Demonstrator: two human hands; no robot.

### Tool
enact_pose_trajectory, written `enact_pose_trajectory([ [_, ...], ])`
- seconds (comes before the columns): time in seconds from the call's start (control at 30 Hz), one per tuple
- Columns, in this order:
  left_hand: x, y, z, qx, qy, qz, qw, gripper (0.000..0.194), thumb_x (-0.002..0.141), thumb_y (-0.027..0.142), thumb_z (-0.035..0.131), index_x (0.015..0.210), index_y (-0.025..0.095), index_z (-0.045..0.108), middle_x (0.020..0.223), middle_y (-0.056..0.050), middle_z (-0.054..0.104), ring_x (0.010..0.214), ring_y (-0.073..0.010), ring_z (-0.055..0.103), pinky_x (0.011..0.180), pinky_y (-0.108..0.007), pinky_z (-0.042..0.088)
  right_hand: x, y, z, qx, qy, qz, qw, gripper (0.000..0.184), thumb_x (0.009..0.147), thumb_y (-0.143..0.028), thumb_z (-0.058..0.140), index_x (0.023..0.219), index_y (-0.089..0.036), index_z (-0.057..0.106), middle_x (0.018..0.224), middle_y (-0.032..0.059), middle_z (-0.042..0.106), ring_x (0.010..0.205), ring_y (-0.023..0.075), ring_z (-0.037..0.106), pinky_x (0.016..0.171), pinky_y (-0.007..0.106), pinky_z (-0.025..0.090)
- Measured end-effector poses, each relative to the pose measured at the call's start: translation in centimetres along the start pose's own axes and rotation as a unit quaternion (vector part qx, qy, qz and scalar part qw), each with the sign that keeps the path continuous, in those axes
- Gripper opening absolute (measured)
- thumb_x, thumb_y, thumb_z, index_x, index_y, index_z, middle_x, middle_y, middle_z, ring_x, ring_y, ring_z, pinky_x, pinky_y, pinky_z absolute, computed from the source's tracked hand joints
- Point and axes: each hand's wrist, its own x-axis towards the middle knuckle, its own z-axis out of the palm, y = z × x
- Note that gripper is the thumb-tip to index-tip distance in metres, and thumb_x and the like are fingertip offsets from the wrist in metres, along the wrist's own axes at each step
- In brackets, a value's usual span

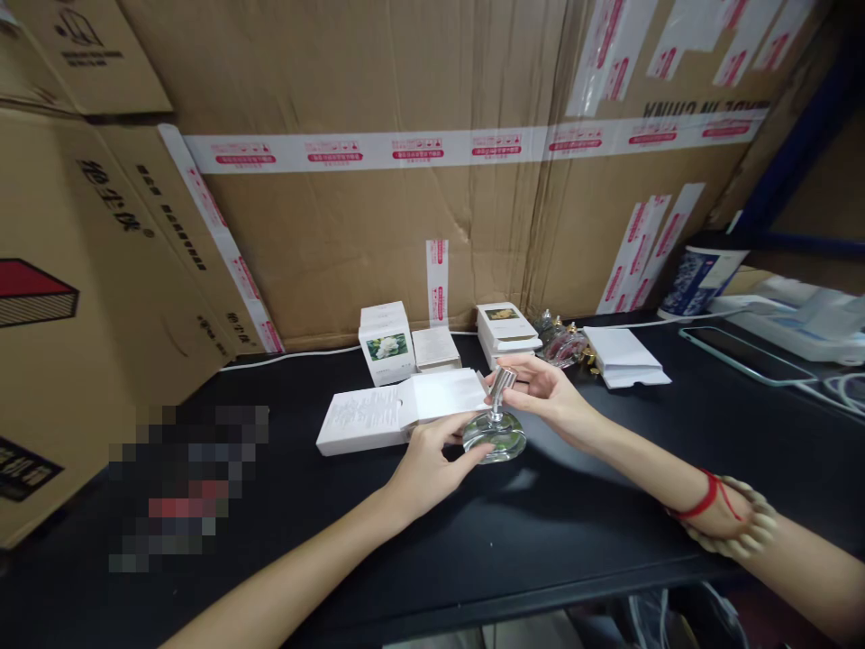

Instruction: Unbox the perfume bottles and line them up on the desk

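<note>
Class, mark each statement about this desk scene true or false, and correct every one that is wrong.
1. The left hand holds the clear glass bottle. True.
2. The beaded bracelet is on the left wrist. False: it is on the right wrist, together with a red cord.
3. The fingers of the right hand are on the silver cap. True.
4. The smartphone lies to the left of both hands. False: it lies to their right.
5. The white flower box stands behind the opened white carton. True.
6. The blue-and-white patterned cup has no lid. False: a dark lid covers it.
</note>
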Motion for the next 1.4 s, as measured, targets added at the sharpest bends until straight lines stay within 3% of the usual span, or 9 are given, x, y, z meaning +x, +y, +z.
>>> enact_pose_trajectory([
  [0.17, 0.0, 0.0, -0.1, 0.008, -0.003, -0.007, 1.000, 0.027, 0.075, 0.025, 0.062, 0.101, 0.017, 0.065, 0.091, -0.002, 0.071, 0.072, -0.0143, 0.066, 0.071, -0.027, 0.058, 0.9, -0.8, -1.5, -0.076, 0.029, 0.018, 0.997, 0.039, 0.066, -0.029, 0.072, 0.100, -0.020, 0.055, 0.100, 0.0051, 0.064, 0.078, 0.0132, 0.063, 0.076, 0.031, 0.050],
  [0.27, -0.1, 0.0, -0.1, 0.018, 0.008, -0.005, 1.000, 0.029, 0.074, 0.025, 0.063, 0.101, 0.017, 0.065, 0.091, -0.002, 0.071, 0.073, -0.0144, 0.066, 0.070, -0.027, 0.058, 1.2, -2.4, -3.6, -0.188, -0.034, 0.047, 0.981, 0.036, 0.064, -0.030, 0.073, 0.092, -0.017, 0.055, 0.099, 0.0055, 0.061, 0.072, 0.0111, 0.061, 0.071, 0.029, 0.050],
  [0.4, 0.0, 0.0, -0.1, 0.037, 0.014, -0.003, 0.999, 0.028, 0.074, 0.025, 0.063, 0.101, 0.018, 0.065, 0.089, -0.002, 0.071, 0.070, -0.0142, 0.066, 0.068, -0.027, 0.058, 0.7, -4.4, -7.1, -0.323, -0.128, 0.109, 0.931, 0.029, 0.065, -0.030, 0.069, 0.087, -0.017, 0.054, 0.095, 0.0037, 0.061, 0.065, 0.0083, 0.057, 0.061, 0.023, 0.048],
  [0.53, 0.0, 0.0, 0.0, 0.041, 0.017, -0.004, 0.999, 0.027, 0.073, 0.026, 0.063, 0.099, 0.018, 0.066, 0.087, -0.002, 0.071, 0.070, -0.0146, 0.066, 0.067, -0.028, 0.058, -0.1, -4.7, -11.0, -0.421, -0.106, 0.160, 0.886, 0.022, 0.062, -0.025, 0.064, 0.079, -0.017, 0.054, 0.080, 0.0000, 0.059, 0.059, 0.0084, 0.053, 0.056, 0.022, 0.044],
  [0.73, 0.0, 0.0, 0.0, 0.046, 0.023, 0.005, 0.999, 0.026, 0.073, 0.025, 0.063, 0.098, 0.018, 0.066, 0.086, -0.002, 0.071, 0.068, -0.0143, 0.066, 0.066, -0.027, 0.058, 0.0, -3.9, -14.9, -0.561, 0.030, 0.110, 0.820, 0.014, 0.053, -0.017, 0.057, 0.066, -0.018, 0.051, 0.065, -0.0025, 0.053, 0.054, 0.0088, 0.046, 0.053, 0.022, 0.039],
  [0.97, 0.0, 0.1, -0.1, 0.046, 0.019, 0.008, 0.999, 0.027, 0.073, 0.026, 0.063, 0.099, 0.017, 0.066, 0.086, -0.002, 0.071, 0.067, -0.0143, 0.066, 0.065, -0.027, 0.058, 0.2, -3.7, -14.5, -0.626, 0.053, 0.091, 0.773, 0.014, 0.055, -0.020, 0.059, 0.068, -0.019, 0.054, 0.061, -0.0032, 0.055, 0.055, 0.0109, 0.050, 0.053, 0.022, 0.037],
  [1.13, 0.0, 0.1, 0.0, 0.048, 0.021, 0.012, 0.999, 0.027, 0.074, 0.026, 0.062, 0.099, 0.018, 0.066, 0.086, -0.002, 0.071, 0.067, -0.0142, 0.066, 0.064, -0.027, 0.058, -0.1, -4.9, -13.6, -0.663, 0.148, 0.096, 0.728, 0.019, 0.062, -0.040, 0.066, 0.072, -0.024, 0.061, 0.074, -0.0020, 0.065, 0.065, 0.0148, 0.059, 0.052, 0.022, 0.034],
  [1.27, 0.0, 0.1, -0.1, 0.051, 0.016, 0.007, 0.999, 0.026, 0.073, 0.025, 0.062, 0.099, 0.018, 0.066, 0.088, -0.001, 0.071, 0.067, -0.0136, 0.065, 0.064, -0.026, 0.058, -0.2, -5.3, -13.4, -0.626, 0.112, 0.101, 0.765, 0.022, 0.062, -0.043, 0.066, 0.070, -0.022, 0.063, 0.068, -0.0006, 0.066, 0.055, 0.0138, 0.057, 0.052, 0.024, 0.038],
  [1.4, 0.0, 0.0, 0.0, 0.046, 0.014, 0.006, 0.999, 0.027, 0.073, 0.023, 0.062, 0.099, 0.019, 0.065, 0.087, -0.001, 0.071, 0.067, -0.0131, 0.065, 0.064, -0.026, 0.058, -0.2, -4.8, -13.6, -0.608, 0.057, 0.117, 0.783, 0.009, 0.057, -0.024, 0.067, 0.064, -0.020, 0.064, 0.061, 0.0000, 0.063, 0.052, 0.0143, 0.055, 0.053, 0.025, 0.041],
])
